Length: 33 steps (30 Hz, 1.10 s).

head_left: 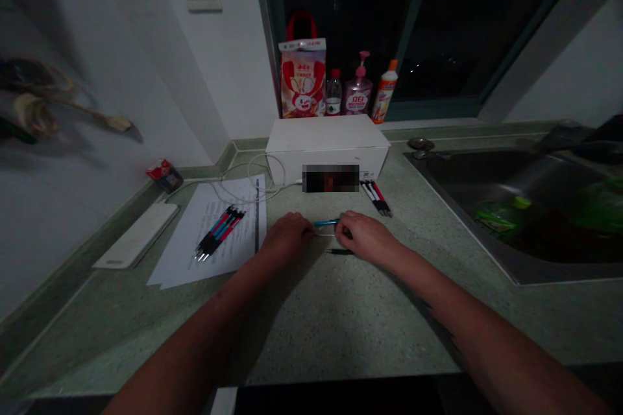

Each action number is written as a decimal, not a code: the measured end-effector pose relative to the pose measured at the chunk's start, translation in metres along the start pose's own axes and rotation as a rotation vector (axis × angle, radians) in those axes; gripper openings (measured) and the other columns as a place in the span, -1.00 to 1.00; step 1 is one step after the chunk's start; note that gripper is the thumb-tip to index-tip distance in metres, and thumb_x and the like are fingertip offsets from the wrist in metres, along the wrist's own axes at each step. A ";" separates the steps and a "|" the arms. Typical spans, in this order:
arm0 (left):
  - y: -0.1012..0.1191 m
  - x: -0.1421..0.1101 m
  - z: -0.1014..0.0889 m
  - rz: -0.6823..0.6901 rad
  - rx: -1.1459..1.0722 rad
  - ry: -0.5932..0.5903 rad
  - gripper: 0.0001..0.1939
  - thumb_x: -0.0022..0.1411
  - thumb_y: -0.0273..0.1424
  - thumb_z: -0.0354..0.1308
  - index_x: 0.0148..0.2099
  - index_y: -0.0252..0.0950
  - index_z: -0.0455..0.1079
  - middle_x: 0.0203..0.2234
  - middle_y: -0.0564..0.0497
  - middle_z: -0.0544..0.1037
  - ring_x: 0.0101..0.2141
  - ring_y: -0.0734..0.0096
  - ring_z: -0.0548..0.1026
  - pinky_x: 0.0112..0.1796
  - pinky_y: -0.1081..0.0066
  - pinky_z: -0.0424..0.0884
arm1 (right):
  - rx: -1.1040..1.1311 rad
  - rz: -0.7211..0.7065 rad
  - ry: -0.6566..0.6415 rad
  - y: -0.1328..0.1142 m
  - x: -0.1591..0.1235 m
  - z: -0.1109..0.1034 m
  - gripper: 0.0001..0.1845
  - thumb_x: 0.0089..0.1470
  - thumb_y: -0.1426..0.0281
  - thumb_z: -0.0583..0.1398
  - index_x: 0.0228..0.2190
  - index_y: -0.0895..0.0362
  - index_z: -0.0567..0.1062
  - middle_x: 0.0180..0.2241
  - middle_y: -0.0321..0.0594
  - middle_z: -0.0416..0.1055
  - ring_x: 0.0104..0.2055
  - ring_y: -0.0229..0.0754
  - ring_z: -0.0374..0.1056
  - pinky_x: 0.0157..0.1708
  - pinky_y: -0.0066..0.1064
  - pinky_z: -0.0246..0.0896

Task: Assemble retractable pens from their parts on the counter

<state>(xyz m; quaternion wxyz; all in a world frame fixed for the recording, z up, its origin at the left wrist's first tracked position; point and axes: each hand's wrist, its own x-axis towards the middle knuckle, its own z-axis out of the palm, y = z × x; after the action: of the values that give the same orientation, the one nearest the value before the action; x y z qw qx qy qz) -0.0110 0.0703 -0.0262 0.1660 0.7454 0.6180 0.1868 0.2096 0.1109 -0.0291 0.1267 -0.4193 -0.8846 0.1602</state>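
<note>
A thin pale rod [325, 235], perhaps a pen refill, spans the gap between my two hands. My left hand [288, 237] is closed, its fingertips pinched at the rod's left end. At the other end, the fingers of my right hand [364, 235] are curled closed on it. Just behind the rod is a blue pen barrel [326, 223], its right end by my right fingers; whether they touch it I cannot tell. A dark pen part [339, 251] lies on the counter in front, partly under my right hand.
Several pens [220, 233] lie on printed sheets [182, 256] at left, beside a white flat device [139, 237]. More pens [376, 198] rest before a white box [326, 136]. A cable [287, 189] leads to a pixelated dark object [331, 179]. The sink [491, 243] is at right.
</note>
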 end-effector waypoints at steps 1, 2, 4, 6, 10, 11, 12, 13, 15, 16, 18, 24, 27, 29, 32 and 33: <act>0.000 0.000 0.000 0.003 -0.003 0.001 -0.84 0.23 -0.50 0.18 -0.29 -0.25 0.60 -0.34 -0.11 0.57 -0.23 0.15 0.47 -0.12 0.21 0.37 | 0.000 0.001 0.003 0.000 0.000 0.000 -0.89 0.13 0.53 0.22 -0.38 0.12 0.54 -0.32 -0.18 0.43 -0.29 -0.15 0.36 -0.30 -0.37 0.12; 0.000 0.000 0.000 0.010 -0.007 0.002 -0.84 0.23 -0.50 0.19 -0.29 -0.25 0.60 -0.34 -0.11 0.57 -0.23 0.15 0.47 -0.12 0.21 0.37 | -0.001 0.004 0.003 0.001 0.000 0.001 -0.89 0.13 0.53 0.22 -0.38 0.12 0.54 -0.32 -0.18 0.43 -0.29 -0.15 0.36 -0.30 -0.37 0.11; 0.001 0.000 0.000 0.028 -0.021 0.009 -0.84 0.22 -0.50 0.19 -0.30 -0.24 0.60 -0.34 -0.11 0.57 -0.23 0.14 0.48 -0.13 0.21 0.37 | -0.006 0.005 0.001 0.001 0.000 0.001 -0.89 0.15 0.52 0.21 -0.37 0.12 0.54 -0.32 -0.18 0.44 -0.28 -0.15 0.37 -0.30 -0.37 0.12; 0.003 -0.001 0.003 0.045 -0.038 0.022 -0.84 0.22 -0.49 0.19 -0.32 -0.23 0.61 -0.35 -0.11 0.57 -0.24 0.12 0.49 -0.14 0.21 0.37 | -0.011 -0.001 -0.007 0.000 0.000 0.001 -0.89 0.16 0.51 0.21 -0.37 0.12 0.54 -0.31 -0.18 0.44 -0.28 -0.15 0.37 -0.30 -0.37 0.12; 0.006 -0.001 0.012 0.079 -0.040 0.052 -0.83 0.19 -0.50 0.20 -0.34 -0.21 0.61 -0.37 -0.11 0.57 -0.23 0.09 0.50 -0.14 0.22 0.37 | -0.016 -0.008 -0.027 -0.004 0.001 0.000 -0.90 0.17 0.51 0.22 -0.36 0.13 0.55 -0.31 -0.16 0.45 -0.27 -0.14 0.38 -0.29 -0.36 0.15; 0.007 -0.001 0.013 0.089 -0.031 0.054 -0.83 0.20 -0.50 0.19 -0.34 -0.21 0.61 -0.36 -0.12 0.57 -0.22 0.10 0.50 -0.14 0.22 0.37 | -0.016 -0.007 -0.029 -0.005 0.001 0.001 -0.90 0.18 0.51 0.23 -0.36 0.13 0.55 -0.31 -0.16 0.45 -0.27 -0.14 0.39 -0.29 -0.36 0.15; 0.008 -0.001 0.015 0.098 -0.018 0.057 -0.83 0.20 -0.50 0.19 -0.32 -0.21 0.61 -0.36 -0.12 0.57 -0.21 0.10 0.50 -0.13 0.22 0.37 | -0.015 -0.007 -0.031 -0.006 0.001 0.001 -0.90 0.18 0.50 0.23 -0.37 0.13 0.55 -0.31 -0.17 0.46 -0.27 -0.14 0.39 -0.28 -0.36 0.16; 0.008 -0.001 0.015 0.106 -0.003 0.059 -0.83 0.22 -0.49 0.18 -0.30 -0.21 0.61 -0.35 -0.12 0.57 -0.20 0.10 0.50 -0.12 0.21 0.38 | -0.014 -0.008 -0.030 -0.006 0.001 0.001 -0.91 0.19 0.49 0.24 -0.36 0.12 0.56 -0.30 -0.17 0.46 -0.26 -0.13 0.40 -0.28 -0.35 0.17; 0.009 -0.001 0.015 0.119 0.028 0.065 -0.81 0.27 -0.47 0.15 -0.24 -0.22 0.62 -0.32 -0.13 0.58 -0.19 0.11 0.50 -0.10 0.20 0.38 | -0.012 -0.007 -0.005 -0.005 0.001 0.001 -0.93 0.22 0.43 0.25 -0.31 0.11 0.58 -0.27 -0.16 0.47 -0.23 -0.11 0.41 -0.25 -0.34 0.20; 0.009 -0.001 0.015 0.125 0.040 0.068 -0.79 0.29 -0.46 0.14 -0.19 -0.22 0.62 -0.30 -0.13 0.58 -0.17 0.11 0.50 -0.10 0.20 0.38 | -0.012 -0.006 0.020 -0.004 0.001 0.001 -0.91 0.25 0.40 0.25 -0.24 0.11 0.59 -0.22 -0.14 0.48 -0.19 -0.09 0.43 -0.23 -0.33 0.23; 0.008 0.001 0.014 0.136 0.048 0.065 -0.78 0.32 -0.45 0.14 -0.12 -0.21 0.62 -0.26 -0.12 0.59 -0.14 0.11 0.49 -0.09 0.21 0.37 | -0.019 0.000 0.076 -0.002 0.002 0.001 -0.81 0.30 0.35 0.23 -0.09 0.09 0.59 -0.12 -0.09 0.49 -0.09 -0.05 0.44 -0.17 -0.30 0.27; 0.004 0.005 0.015 0.133 0.082 0.040 -0.84 0.32 -0.45 0.19 -0.19 -0.24 0.63 -0.28 -0.12 0.59 -0.15 0.13 0.50 -0.09 0.24 0.37 | -0.097 0.012 0.052 0.004 0.005 0.001 -0.76 0.32 0.40 0.21 -0.03 0.09 0.60 -0.04 -0.06 0.48 0.02 -0.01 0.43 -0.08 -0.29 0.31; 0.004 0.005 0.013 0.084 0.083 0.055 -0.84 0.31 -0.48 0.20 -0.18 -0.25 0.62 -0.26 -0.10 0.60 -0.15 0.16 0.50 -0.11 0.26 0.38 | -0.131 0.027 0.049 0.003 0.005 0.000 -0.79 0.31 0.41 0.21 -0.08 0.09 0.62 -0.07 -0.08 0.49 0.00 -0.05 0.44 -0.08 -0.32 0.30; 0.003 0.005 0.012 0.034 0.082 0.069 -0.85 0.30 -0.49 0.20 -0.16 -0.26 0.61 -0.25 -0.10 0.60 -0.15 0.17 0.51 -0.11 0.26 0.39 | -0.152 0.044 0.049 0.002 0.005 -0.001 -0.79 0.32 0.40 0.20 -0.09 0.09 0.62 -0.08 -0.10 0.49 -0.01 -0.06 0.44 -0.10 -0.34 0.30; 0.002 0.005 0.011 -0.003 0.091 0.078 -0.85 0.30 -0.49 0.21 -0.14 -0.26 0.60 -0.23 -0.09 0.60 -0.15 0.19 0.51 -0.11 0.26 0.40 | -0.168 0.067 0.040 -0.001 0.005 -0.003 -0.78 0.33 0.40 0.18 -0.08 0.09 0.61 -0.08 -0.11 0.50 -0.01 -0.07 0.44 -0.11 -0.35 0.30; 0.001 0.006 0.012 -0.005 0.092 0.079 -0.85 0.30 -0.49 0.21 -0.13 -0.26 0.60 -0.23 -0.08 0.60 -0.15 0.20 0.51 -0.11 0.27 0.40 | -0.171 0.073 0.038 -0.002 0.005 -0.004 -0.78 0.33 0.39 0.18 -0.08 0.09 0.61 -0.08 -0.11 0.50 0.00 -0.07 0.45 -0.11 -0.35 0.30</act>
<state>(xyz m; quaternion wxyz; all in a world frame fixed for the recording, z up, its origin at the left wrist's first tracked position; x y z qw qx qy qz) -0.0031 0.0755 -0.0355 0.1075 0.7429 0.6336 0.1872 0.2067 0.1138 -0.0243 0.1011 -0.4633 -0.8767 0.0807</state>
